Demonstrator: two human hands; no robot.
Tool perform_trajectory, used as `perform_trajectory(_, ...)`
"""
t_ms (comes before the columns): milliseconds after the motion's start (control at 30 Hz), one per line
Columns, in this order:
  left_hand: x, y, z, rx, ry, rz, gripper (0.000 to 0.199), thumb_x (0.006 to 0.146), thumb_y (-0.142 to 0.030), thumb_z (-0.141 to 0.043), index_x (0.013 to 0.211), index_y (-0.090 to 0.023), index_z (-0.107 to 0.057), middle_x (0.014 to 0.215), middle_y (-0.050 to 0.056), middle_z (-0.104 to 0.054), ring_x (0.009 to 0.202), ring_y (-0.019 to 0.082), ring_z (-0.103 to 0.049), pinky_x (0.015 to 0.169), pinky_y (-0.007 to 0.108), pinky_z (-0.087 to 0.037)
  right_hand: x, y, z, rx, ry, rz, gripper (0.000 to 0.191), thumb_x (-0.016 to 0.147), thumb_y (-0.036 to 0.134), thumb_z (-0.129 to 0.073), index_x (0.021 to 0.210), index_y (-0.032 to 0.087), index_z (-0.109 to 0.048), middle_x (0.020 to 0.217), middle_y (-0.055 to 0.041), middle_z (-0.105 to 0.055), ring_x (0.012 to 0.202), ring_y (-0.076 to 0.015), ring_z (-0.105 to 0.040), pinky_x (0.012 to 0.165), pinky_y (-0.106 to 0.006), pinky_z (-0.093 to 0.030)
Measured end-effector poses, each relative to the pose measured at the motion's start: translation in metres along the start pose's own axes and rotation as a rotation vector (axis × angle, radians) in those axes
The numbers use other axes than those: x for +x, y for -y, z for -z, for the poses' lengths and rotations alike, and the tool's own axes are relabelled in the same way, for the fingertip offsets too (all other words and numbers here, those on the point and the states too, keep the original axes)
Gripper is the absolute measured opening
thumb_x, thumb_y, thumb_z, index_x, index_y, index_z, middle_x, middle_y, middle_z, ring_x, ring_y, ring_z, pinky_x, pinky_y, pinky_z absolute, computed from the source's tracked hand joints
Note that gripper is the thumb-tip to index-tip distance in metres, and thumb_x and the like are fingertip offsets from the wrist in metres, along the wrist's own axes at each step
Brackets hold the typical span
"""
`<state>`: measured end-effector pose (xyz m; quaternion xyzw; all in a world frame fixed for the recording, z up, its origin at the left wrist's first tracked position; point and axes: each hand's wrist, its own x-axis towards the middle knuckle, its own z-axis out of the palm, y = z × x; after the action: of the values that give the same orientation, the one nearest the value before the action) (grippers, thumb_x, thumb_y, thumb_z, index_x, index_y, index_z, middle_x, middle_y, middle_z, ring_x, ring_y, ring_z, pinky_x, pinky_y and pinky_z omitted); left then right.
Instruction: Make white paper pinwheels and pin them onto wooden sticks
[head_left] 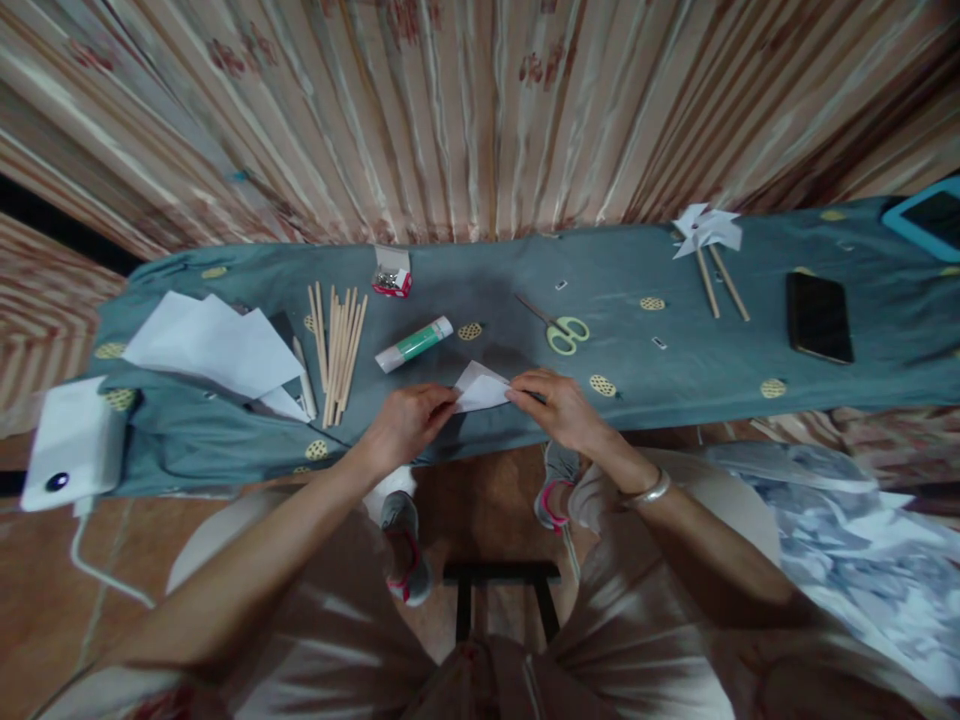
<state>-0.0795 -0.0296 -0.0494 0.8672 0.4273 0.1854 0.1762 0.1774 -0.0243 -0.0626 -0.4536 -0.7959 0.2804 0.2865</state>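
A small folded piece of white paper (481, 390) is stretched between my two hands, just over the front edge of the cloth-covered table. My left hand (412, 420) pinches its left corner, and my right hand (556, 405) pinches the right one. Its peak points away from me. Beyond my left hand lies a glue stick (415, 344) with a green label. Past my right hand are scissors (562, 331) with pale green handles. Left of the glue stick sit several thin wooden sticks (341, 350) and an opened small red-and-white box (392, 273) of metal pins.
Loose white paper sheets (214, 340) lie at the left, beside a white device (75, 445) with a cable. Towards the right are white paper pinwheels (706, 232) on sticks, a black phone (820, 316) and a blue-framed device (926, 218). A curtain (480, 120) hangs behind the table.
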Motion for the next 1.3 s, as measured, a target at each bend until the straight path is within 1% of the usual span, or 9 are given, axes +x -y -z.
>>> perform_trajectory(200, 0.002, -0.002, -0.001, -0.016, -0.043, 0.1, 0.022, 0.095, -0.025, -0.051, 0.107, -0.017, -0.067, 0.094, 0.005, -0.073, 0.081, 0.017, -0.07, 0.076, 0.029, -0.057, 0.005, 0.005, -0.004, 0.036, -0.044, -0.167, 0.017, 0.089, 0.033, -0.061, 0.085, 0.022, -0.073, 0.08, -0.0022, -0.075, 0.072, -0.0163, -0.066, 0.065, -0.026, -0.047)
perform_trajectory(300, 0.004, -0.009, 0.001, 0.1, -0.121, -0.046, 0.033, 0.096, -0.021, -0.051, 0.128, -0.017, -0.056, 0.12, 0.012, -0.068, 0.112, 0.023, -0.065, 0.094, 0.039, -0.054, 0.008, 0.006, -0.004, 0.063, -0.05, -0.216, 0.015, 0.086, 0.032, -0.063, 0.084, 0.021, -0.074, 0.079, -0.0018, -0.076, 0.069, -0.0157, -0.066, 0.062, -0.025, -0.045)
perform_trajectory(400, 0.004, -0.016, 0.0, 0.175, -0.08, -0.276, 0.041, 0.097, -0.013, -0.046, 0.137, -0.02, -0.048, 0.138, 0.013, -0.059, 0.136, 0.025, -0.048, 0.107, 0.045, -0.047, 0.011, 0.006, -0.005, 0.063, -0.056, -0.227, 0.014, 0.086, 0.031, -0.064, 0.081, 0.021, -0.073, 0.076, -0.0013, -0.075, 0.066, -0.0153, -0.065, 0.061, -0.025, -0.043)
perform_trajectory(500, 0.002, -0.016, -0.003, 0.144, -0.088, -0.282, 0.051, 0.095, -0.012, -0.048, 0.145, -0.018, -0.037, 0.146, 0.016, -0.051, 0.14, 0.025, -0.042, 0.109, 0.046, -0.045, 0.012, 0.006, -0.005, 0.052, -0.044, -0.238, 0.014, 0.086, 0.03, -0.064, 0.08, 0.02, -0.072, 0.073, -0.0009, -0.074, 0.063, -0.0145, -0.064, 0.059, -0.025, -0.042)
perform_trajectory(633, 0.002, -0.002, -0.006, 0.059, -0.162, -0.08, 0.053, 0.092, -0.02, -0.058, 0.142, -0.014, -0.042, 0.14, 0.018, -0.054, 0.129, 0.027, -0.051, 0.104, 0.048, -0.049, 0.01, 0.007, -0.004, 0.059, -0.024, -0.194, 0.013, 0.087, 0.028, -0.063, 0.081, 0.02, -0.071, 0.074, -0.0002, -0.073, 0.065, -0.0139, -0.063, 0.062, -0.025, -0.043)
perform_trajectory(767, 0.003, 0.008, -0.006, 0.057, -0.018, -0.089, 0.019, 0.094, -0.021, -0.055, 0.107, -0.016, -0.068, 0.111, 0.011, -0.071, 0.105, 0.024, -0.063, 0.09, 0.042, -0.054, 0.006, 0.009, -0.002, 0.044, 0.015, -0.075, 0.009, 0.087, 0.027, -0.066, 0.086, 0.021, -0.072, 0.083, -0.0022, -0.074, 0.079, -0.017, -0.067, 0.075, -0.029, -0.05)
perform_trajectory(967, 0.003, 0.0, -0.004, 0.008, 0.031, -0.105, 0.022, 0.098, -0.025, -0.048, 0.099, -0.016, -0.068, 0.096, 0.008, -0.073, 0.091, 0.02, -0.065, 0.083, 0.035, -0.051, 0.0, 0.006, -0.008, -0.05, 0.078, 0.07, 0.022, 0.087, 0.029, -0.068, 0.107, 0.022, -0.073, 0.122, -0.0093, -0.069, 0.109, -0.0232, -0.064, 0.099, -0.041, -0.049)
perform_trajectory(1133, 0.005, -0.004, -0.004, -0.042, 0.014, -0.012, 0.025, 0.097, -0.024, -0.047, 0.085, -0.015, -0.067, 0.08, 0.006, -0.068, 0.078, 0.018, -0.062, 0.074, 0.03, -0.049, 0.004, 0.004, -0.01, -0.013, 0.073, 0.041, 0.018, 0.093, 0.027, -0.059, 0.094, 0.019, -0.075, 0.108, -0.0082, -0.073, 0.1, -0.0212, -0.066, 0.091, -0.036, -0.05)
perform_trajectory(1300, 0.006, -0.002, -0.006, -0.059, 0.003, 0.12, 0.023, 0.096, -0.024, -0.049, 0.082, -0.015, -0.066, 0.076, 0.003, -0.062, 0.065, 0.014, -0.057, 0.063, 0.025, -0.044, 0.005, 0.006, -0.009, 0.057, -0.077, -0.202, 0.016, 0.087, 0.031, -0.062, 0.09, 0.019, -0.073, 0.081, -0.0028, -0.074, 0.074, -0.0172, -0.066, 0.068, -0.027, -0.049)
